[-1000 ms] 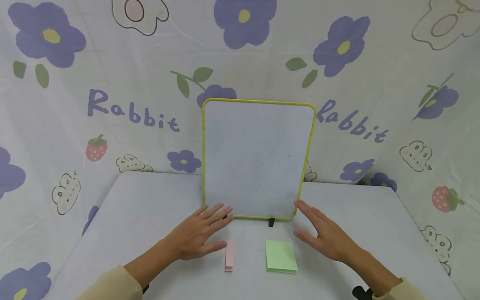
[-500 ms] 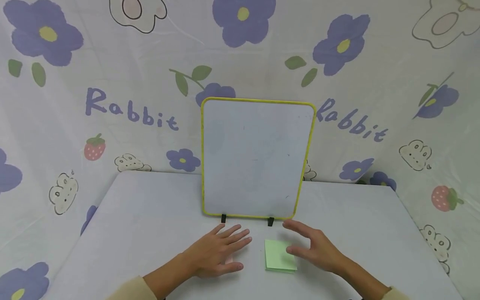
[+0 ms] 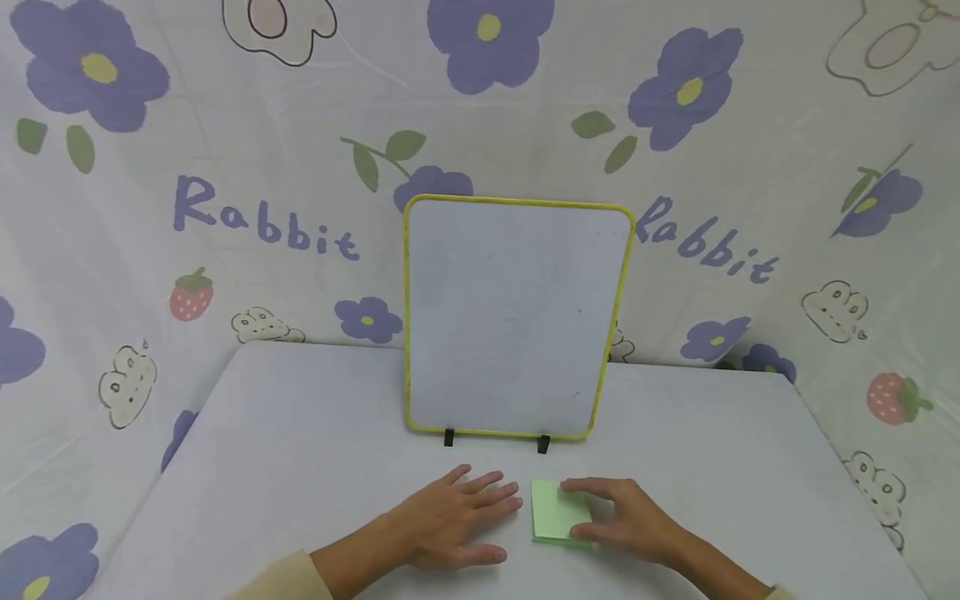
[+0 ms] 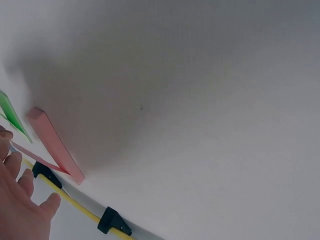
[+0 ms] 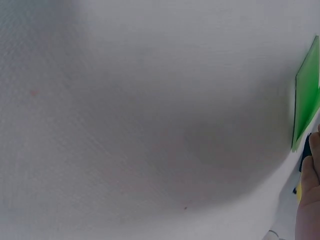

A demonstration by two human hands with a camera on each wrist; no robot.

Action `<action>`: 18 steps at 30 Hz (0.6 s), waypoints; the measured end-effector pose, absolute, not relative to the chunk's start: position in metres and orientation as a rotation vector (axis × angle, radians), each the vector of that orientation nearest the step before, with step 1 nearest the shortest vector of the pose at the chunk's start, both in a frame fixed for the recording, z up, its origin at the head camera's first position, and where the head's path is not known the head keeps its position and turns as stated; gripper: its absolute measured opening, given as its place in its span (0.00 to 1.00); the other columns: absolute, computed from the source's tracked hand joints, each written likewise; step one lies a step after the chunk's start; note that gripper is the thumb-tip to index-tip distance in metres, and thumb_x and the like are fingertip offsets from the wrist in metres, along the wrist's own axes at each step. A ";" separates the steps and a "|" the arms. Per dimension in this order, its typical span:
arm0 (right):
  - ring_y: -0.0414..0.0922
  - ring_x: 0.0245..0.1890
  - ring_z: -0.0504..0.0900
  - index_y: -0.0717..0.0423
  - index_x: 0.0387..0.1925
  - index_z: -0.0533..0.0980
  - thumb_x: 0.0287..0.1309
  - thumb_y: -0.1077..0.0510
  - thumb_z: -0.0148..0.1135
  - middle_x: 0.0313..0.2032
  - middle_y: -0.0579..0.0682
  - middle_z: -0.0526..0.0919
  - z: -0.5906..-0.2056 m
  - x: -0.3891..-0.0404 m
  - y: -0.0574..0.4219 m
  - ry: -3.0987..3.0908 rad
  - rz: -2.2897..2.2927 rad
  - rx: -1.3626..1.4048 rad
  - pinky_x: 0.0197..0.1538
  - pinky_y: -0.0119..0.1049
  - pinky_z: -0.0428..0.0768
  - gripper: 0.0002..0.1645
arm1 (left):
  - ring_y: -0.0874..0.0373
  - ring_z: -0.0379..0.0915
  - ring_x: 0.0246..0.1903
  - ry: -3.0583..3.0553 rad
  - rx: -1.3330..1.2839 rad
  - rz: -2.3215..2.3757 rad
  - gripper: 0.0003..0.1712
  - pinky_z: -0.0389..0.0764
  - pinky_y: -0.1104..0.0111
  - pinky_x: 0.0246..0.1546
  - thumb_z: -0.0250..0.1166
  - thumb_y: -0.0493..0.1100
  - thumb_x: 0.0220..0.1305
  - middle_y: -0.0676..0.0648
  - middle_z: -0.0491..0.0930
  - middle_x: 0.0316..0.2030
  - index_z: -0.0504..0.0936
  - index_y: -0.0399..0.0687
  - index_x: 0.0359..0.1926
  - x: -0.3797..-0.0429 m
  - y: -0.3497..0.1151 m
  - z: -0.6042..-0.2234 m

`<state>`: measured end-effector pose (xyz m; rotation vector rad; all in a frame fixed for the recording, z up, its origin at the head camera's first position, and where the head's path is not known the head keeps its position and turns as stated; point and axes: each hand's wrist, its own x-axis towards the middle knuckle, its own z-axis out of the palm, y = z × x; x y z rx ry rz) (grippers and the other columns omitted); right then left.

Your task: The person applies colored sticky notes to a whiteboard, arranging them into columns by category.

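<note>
A green sticky note pad lies on the white table in front of the whiteboard. My right hand hovers at its right side, thumb and index finger apart over the pad; in the right wrist view its fingers show beside the pad. My left hand is spread palm down, left of the green pad, its fingertips pointing toward it. Beneath it, hidden in the head view, is a narrow pink sticky note pad, whose top sheet lifts away a little in the left wrist view.
A yellow-framed whiteboard stands upright behind the pads on small black feet. The white table reaches back to a flower-and-rabbit patterned curtain that encloses the far side and both flanks.
Both hands have come down and back from the whiteboard's lower corners. The left hand has shifted right and covers the pink pad; the right hand has moved over the green pad's right side.
</note>
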<state>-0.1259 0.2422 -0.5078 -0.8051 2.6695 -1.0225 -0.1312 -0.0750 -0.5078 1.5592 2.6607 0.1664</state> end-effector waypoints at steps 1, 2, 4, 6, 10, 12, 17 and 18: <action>0.47 0.58 0.80 0.54 0.57 0.80 0.52 0.43 0.74 0.54 0.46 0.84 -0.508 -0.126 0.243 2.679 -1.012 -0.804 0.59 0.45 0.77 0.33 | 0.56 0.52 0.74 2.649 1.561 0.163 0.40 0.59 0.50 0.69 0.33 0.70 0.74 0.54 0.58 0.75 0.60 0.56 0.77 -0.131 -0.074 -0.508; 0.47 0.58 0.80 0.54 0.57 0.80 0.51 0.43 0.74 0.54 0.46 0.84 -0.509 -0.126 0.244 2.686 -1.007 -0.807 0.58 0.45 0.77 0.33 | 0.56 0.52 0.74 2.638 1.564 0.160 0.41 0.59 0.49 0.69 0.33 0.70 0.74 0.54 0.58 0.75 0.59 0.56 0.77 -0.130 -0.072 -0.508; 0.47 0.57 0.80 0.55 0.56 0.81 0.51 0.43 0.75 0.54 0.46 0.85 -0.510 -0.125 0.245 2.690 -1.007 -0.816 0.58 0.45 0.77 0.33 | 0.56 0.52 0.74 2.620 1.567 0.156 0.41 0.59 0.49 0.69 0.33 0.71 0.74 0.54 0.58 0.75 0.59 0.56 0.77 -0.130 -0.070 -0.509; 0.46 0.57 0.80 0.55 0.56 0.81 0.51 0.42 0.74 0.53 0.46 0.85 -0.511 -0.125 0.247 2.683 -1.005 -0.824 0.58 0.44 0.77 0.34 | 0.56 0.53 0.74 2.601 1.580 0.147 0.41 0.59 0.49 0.69 0.33 0.71 0.74 0.54 0.58 0.75 0.59 0.56 0.77 -0.129 -0.068 -0.511; 0.47 0.58 0.80 0.55 0.56 0.81 0.50 0.40 0.74 0.53 0.44 0.85 -0.513 -0.124 0.249 2.657 -1.019 -0.834 0.59 0.42 0.77 0.35 | 0.57 0.53 0.74 2.560 1.605 0.128 0.41 0.60 0.50 0.69 0.33 0.71 0.74 0.55 0.58 0.75 0.59 0.55 0.77 -0.128 -0.064 -0.512; 0.47 0.58 0.80 0.54 0.55 0.81 0.48 0.39 0.75 0.53 0.43 0.85 -0.513 -0.124 0.249 2.646 -1.023 -0.825 0.59 0.41 0.77 0.36 | 0.57 0.52 0.74 2.544 1.606 0.118 0.42 0.59 0.50 0.69 0.33 0.71 0.73 0.55 0.57 0.75 0.59 0.54 0.77 -0.126 -0.063 -0.513; 0.49 0.59 0.80 0.51 0.55 0.82 0.45 0.40 0.77 0.54 0.42 0.84 -0.516 -0.124 0.250 2.636 -1.019 -0.808 0.60 0.43 0.76 0.36 | 0.58 0.53 0.74 2.539 1.612 0.070 0.42 0.60 0.51 0.69 0.33 0.72 0.73 0.56 0.57 0.75 0.59 0.55 0.77 -0.125 -0.062 -0.514; 0.49 0.59 0.80 0.50 0.55 0.82 0.46 0.40 0.77 0.54 0.43 0.84 -0.516 -0.125 0.250 2.635 -1.016 -0.809 0.60 0.43 0.76 0.35 | 0.58 0.53 0.74 2.540 1.616 0.062 0.42 0.60 0.51 0.69 0.33 0.72 0.73 0.56 0.57 0.75 0.59 0.55 0.77 -0.125 -0.061 -0.515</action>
